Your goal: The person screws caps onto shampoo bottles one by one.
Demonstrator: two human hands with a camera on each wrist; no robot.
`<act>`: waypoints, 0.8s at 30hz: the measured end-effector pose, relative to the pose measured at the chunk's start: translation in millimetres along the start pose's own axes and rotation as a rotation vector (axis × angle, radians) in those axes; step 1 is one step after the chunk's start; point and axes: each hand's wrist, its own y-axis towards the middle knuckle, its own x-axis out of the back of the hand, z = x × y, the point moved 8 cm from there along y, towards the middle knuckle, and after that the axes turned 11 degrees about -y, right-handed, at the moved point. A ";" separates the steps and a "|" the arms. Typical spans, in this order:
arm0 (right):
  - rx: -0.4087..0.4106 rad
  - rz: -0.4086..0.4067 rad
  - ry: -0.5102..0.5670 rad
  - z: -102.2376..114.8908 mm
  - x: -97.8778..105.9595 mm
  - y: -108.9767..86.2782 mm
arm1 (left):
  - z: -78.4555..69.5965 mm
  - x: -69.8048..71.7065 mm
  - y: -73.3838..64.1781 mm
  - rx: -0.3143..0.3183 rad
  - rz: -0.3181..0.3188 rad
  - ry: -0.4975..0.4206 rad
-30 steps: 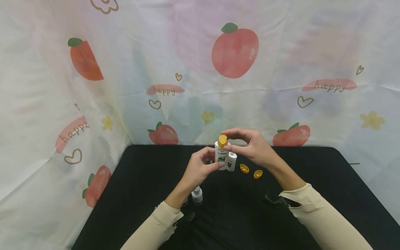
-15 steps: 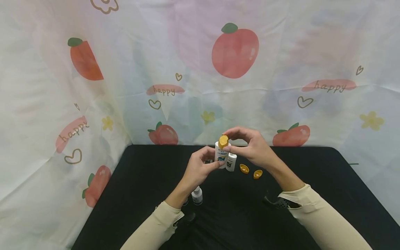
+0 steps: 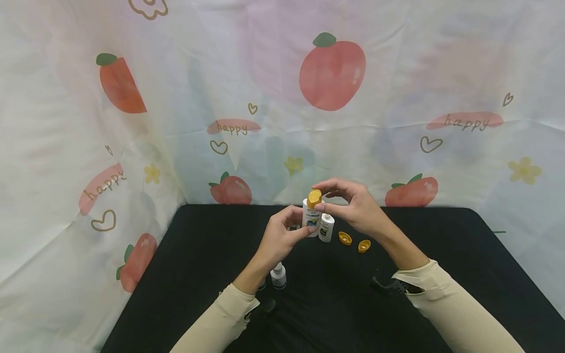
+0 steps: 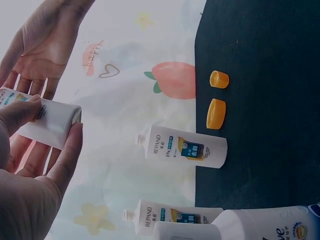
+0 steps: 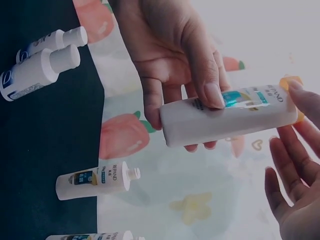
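Observation:
A white shampoo-type bottle (image 3: 311, 219) labelled REPAND is held upright above the table by my left hand (image 3: 279, 236), thumb across its front label and fingers behind. At its top sits a yellow cap (image 3: 314, 199), pinched between thumb and index finger of my right hand (image 3: 358, 208). The right wrist view shows the bottle (image 5: 225, 120) lengthwise, with its flat base facing away from the cap. Two similar bottles stand without yellow caps: one (image 4: 187, 149) just behind the hands, another (image 4: 170, 215) further left. Two loose yellow caps (image 3: 345, 238) (image 3: 364, 246) lie right of them.
Two white bottles with white tops stand nearer the front, one (image 3: 278, 277) beside my left forearm and the other partly hidden by it. A black cloth (image 3: 441, 245) covers the table. A printed curtain (image 3: 265, 98) hangs along the back and left.
Both hands stay together at the bottle top with only slight shifts. The cap tilts a little and settles slightly left; the right fingers change position slightly around it.

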 end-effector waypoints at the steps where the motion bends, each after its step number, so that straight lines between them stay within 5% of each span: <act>1: 0.001 0.001 -0.002 0.1 -0.1 -0.1 | -0.3 0.2 0.0 -0.002 -0.001 0.004; 14: -0.013 -0.062 0.019 3.5 -0.3 -0.3 | -0.2 0.9 0.1 -0.006 -0.019 0.005; 24: -0.014 -0.030 0.021 2.6 -3.1 -0.1 | -1.4 0.6 -0.7 -0.009 -0.021 -0.004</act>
